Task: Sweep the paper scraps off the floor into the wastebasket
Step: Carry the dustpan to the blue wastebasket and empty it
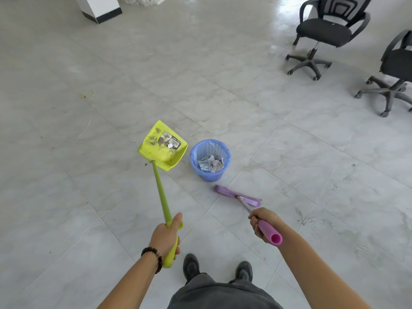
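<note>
Crumpled paper scraps [210,164] lie inside the blue wastebasket [209,176] on the tiled floor [301,157]. At its nine o'clock, just beside it, is the green dustpan [156,152], whose handle the left hand [166,236] grips. At five o'clock the purple broom [237,195] meets the floor, its handle gripped by the right hand [264,223].

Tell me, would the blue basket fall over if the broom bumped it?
It would probably slide or tip quite easily. The basket looks like thin plastic with holes and holds only crumpled scraps, so it is likely light. Its base is narrower than its rim, and the floor looks smooth and shiny, so a nudge from the broom might send it skidding.
</note>
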Available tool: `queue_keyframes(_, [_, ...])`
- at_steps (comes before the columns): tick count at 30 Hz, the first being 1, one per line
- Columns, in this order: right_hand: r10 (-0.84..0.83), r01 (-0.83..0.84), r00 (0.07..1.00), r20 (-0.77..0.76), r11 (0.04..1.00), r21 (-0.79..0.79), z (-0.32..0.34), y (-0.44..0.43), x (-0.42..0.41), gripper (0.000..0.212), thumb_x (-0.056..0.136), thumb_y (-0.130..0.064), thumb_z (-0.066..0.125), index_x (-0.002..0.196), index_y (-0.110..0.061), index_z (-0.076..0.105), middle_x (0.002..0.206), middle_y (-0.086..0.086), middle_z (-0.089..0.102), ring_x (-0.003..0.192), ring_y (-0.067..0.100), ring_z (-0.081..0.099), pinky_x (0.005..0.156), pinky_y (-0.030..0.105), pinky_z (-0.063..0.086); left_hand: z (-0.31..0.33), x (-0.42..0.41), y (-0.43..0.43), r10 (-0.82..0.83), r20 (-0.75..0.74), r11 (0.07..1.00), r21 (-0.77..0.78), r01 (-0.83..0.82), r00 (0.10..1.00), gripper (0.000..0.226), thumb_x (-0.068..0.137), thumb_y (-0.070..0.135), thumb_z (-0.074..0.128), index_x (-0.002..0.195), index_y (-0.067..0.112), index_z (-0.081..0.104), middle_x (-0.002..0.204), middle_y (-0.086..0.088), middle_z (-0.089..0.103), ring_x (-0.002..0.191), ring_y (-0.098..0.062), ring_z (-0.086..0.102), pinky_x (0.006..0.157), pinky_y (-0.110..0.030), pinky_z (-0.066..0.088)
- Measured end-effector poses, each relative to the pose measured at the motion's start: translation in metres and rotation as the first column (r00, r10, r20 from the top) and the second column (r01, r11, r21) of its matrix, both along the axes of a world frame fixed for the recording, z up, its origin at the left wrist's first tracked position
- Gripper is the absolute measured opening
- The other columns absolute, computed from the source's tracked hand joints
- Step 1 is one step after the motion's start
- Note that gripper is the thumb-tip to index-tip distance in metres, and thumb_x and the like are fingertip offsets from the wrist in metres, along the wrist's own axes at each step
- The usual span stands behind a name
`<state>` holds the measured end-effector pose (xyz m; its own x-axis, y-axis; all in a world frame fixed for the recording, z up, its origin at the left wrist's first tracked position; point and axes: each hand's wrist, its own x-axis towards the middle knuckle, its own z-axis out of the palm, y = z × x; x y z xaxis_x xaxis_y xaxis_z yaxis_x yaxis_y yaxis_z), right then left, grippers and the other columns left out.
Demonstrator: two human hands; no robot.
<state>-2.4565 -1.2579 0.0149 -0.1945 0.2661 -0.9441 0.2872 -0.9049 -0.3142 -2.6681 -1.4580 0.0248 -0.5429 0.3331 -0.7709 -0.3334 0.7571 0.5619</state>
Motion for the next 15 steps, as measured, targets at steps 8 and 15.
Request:
queue_keyframes(8, [-0.021,0.021,1.0,0.004,1.0,0.009,-0.001,-0.006,0.002,0.017,0.09,0.001,0.046,0.075,-0.007,0.049,0.049,0.005,0.052,0.031,0.009,0.048,0.031,0.017,0.041,-0.016,0.005,-0.008,-0.342,-0.072,0.925,-0.2,0.322,0.937,0.061,0.08,0.063,0.063,0.107,0.008,0.053,0.071,-0.009,0.063,0.044,-0.022,0.059,0.042,-0.025,0.048])
queue_keyframes(15, [0.0,0.0,0.999,0.034,1.0,0.002,-0.002,-0.015,0.002,0.017,0.09,0.001,0.046,0.075,-0.006,0.049,0.049,0.005,0.051,0.031,0.01,0.047,0.031,0.017,0.04,-0.035,0.002,-0.013,-0.425,0.105,0.854,-0.283,0.437,0.899,0.06,0.075,0.029,0.078,0.116,0.005,0.041,0.095,-0.02,0.062,0.052,-0.026,0.062,0.049,-0.032,0.056])
